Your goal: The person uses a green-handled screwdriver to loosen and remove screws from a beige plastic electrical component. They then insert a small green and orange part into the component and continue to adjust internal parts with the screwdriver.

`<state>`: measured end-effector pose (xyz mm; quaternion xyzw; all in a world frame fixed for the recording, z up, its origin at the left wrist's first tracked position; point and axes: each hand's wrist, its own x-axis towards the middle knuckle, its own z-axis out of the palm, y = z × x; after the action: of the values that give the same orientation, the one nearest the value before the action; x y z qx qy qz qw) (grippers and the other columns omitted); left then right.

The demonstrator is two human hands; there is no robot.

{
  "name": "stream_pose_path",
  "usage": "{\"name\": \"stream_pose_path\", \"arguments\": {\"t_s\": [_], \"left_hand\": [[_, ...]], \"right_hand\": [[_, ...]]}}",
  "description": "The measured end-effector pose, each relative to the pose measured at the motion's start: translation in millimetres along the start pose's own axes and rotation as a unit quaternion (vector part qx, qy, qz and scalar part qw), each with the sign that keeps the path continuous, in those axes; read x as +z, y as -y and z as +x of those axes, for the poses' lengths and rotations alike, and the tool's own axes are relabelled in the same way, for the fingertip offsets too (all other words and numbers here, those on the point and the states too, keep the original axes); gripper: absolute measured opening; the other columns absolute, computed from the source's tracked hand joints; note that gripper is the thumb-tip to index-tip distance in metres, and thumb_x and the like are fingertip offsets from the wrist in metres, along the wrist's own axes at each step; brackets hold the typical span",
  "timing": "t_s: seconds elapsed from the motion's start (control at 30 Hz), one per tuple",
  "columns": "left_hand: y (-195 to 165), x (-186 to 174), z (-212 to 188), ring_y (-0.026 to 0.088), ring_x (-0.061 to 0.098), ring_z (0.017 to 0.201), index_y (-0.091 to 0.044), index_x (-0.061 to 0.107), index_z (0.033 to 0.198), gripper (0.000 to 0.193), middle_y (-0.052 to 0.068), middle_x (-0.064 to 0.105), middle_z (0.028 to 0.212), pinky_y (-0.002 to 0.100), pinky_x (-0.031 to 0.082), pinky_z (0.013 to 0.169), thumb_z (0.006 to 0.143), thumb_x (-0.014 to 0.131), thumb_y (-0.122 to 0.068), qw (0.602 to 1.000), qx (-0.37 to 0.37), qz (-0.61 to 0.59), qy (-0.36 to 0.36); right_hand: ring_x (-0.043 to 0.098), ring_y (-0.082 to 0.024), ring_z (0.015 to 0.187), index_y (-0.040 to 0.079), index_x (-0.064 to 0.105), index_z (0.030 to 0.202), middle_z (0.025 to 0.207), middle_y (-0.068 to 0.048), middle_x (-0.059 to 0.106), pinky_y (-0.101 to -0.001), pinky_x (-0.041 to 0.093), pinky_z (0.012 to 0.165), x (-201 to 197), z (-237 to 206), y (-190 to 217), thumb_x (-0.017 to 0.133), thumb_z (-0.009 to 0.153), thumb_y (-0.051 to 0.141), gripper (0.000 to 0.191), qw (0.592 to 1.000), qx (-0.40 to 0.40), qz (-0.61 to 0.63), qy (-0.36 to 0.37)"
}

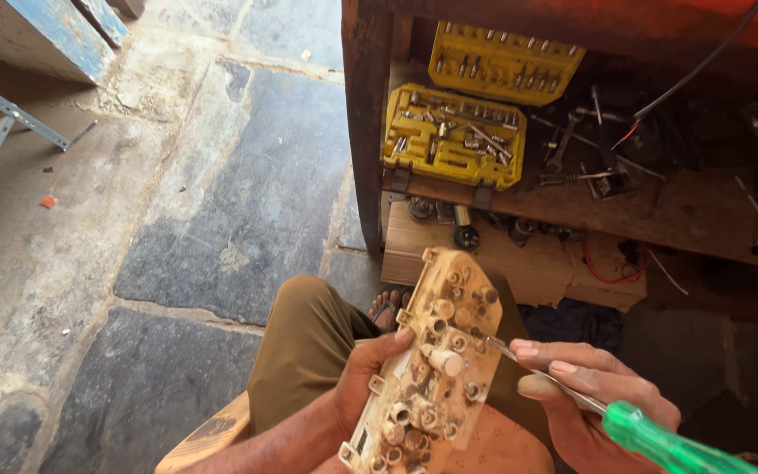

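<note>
A dirty cream plastic panel (436, 360) studded with several round sockets rests over my lap, tilted up and away from me. My left hand (363, 377) grips its left edge, thumb lying on the face. My right hand (594, 399) holds a screwdriver with a green translucent handle (673, 443); its metal shaft (528, 367) runs up-left and the tip touches the panel's right side near the middle.
An open yellow socket set case (454, 136) with its lid (502, 61) stands on a wooden shelf (660, 215) ahead, beside loose tools and wires. A wooden post (363, 123) stands left of it. Stone slab floor (221, 202) spreads left. My knee (304, 338) and a sandalled foot (388, 307) show below.
</note>
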<state>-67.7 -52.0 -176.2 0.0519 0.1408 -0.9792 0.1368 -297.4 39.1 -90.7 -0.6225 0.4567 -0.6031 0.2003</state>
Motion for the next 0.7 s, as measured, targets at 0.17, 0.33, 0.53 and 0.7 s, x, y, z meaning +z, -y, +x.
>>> {"name": "stream_pose_path", "arguments": {"t_s": [0.17,0.33,0.53,0.7], "left_hand": [[11.6,1.3,1.9,0.037,0.075,0.105,0.006,0.046,0.151,0.062,0.03,0.069,0.125,0.049,0.064,0.092,0.106,0.054,-0.035,0.999,-0.03,-0.009,-0.01],[18.3,3.0,7.4,0.034,0.075,0.105,0.002,0.05,0.151,0.057,0.025,0.07,0.126,0.046,0.064,0.093,0.108,0.055,-0.035,0.999,0.002,-0.026,-0.018],[10.7,7.7,9.5,0.033,0.074,0.11,0.0,0.049,0.154,0.061,0.022,0.068,0.133,0.046,0.062,0.099,0.104,0.057,-0.035,0.999,0.036,0.001,-0.03],[9.7,-0.6,15.5,0.034,0.071,0.118,0.002,0.046,0.158,0.058,0.026,0.065,0.139,0.047,0.06,0.105,0.108,0.056,-0.026,0.998,0.056,-0.02,0.01]], "right_hand": [[0.08,-0.02,0.098,0.003,0.057,0.117,0.102,-0.015,0.075,-0.0297,0.069,0.078,5.8,6.8,-1.6,0.079,0.091,0.002,0.034,0.995,0.029,-0.068,-0.065],[0.076,-0.022,0.099,-0.005,0.055,0.13,0.104,-0.016,0.074,-0.0336,0.065,0.085,12.3,31.0,6.0,0.056,0.1,0.003,0.031,0.992,0.073,-0.097,-0.024],[0.079,-0.024,0.098,-0.005,0.066,0.118,0.1,-0.018,0.079,-0.0359,0.064,0.09,12.3,27.0,9.6,0.06,0.1,0.004,0.021,0.981,0.144,-0.108,-0.07],[0.079,-0.023,0.092,-0.002,0.07,0.09,0.09,-0.016,0.077,-0.0349,0.068,0.08,-8.2,19.4,-27.2,0.077,0.086,0.01,0.015,0.979,0.144,-0.12,-0.077]]}}
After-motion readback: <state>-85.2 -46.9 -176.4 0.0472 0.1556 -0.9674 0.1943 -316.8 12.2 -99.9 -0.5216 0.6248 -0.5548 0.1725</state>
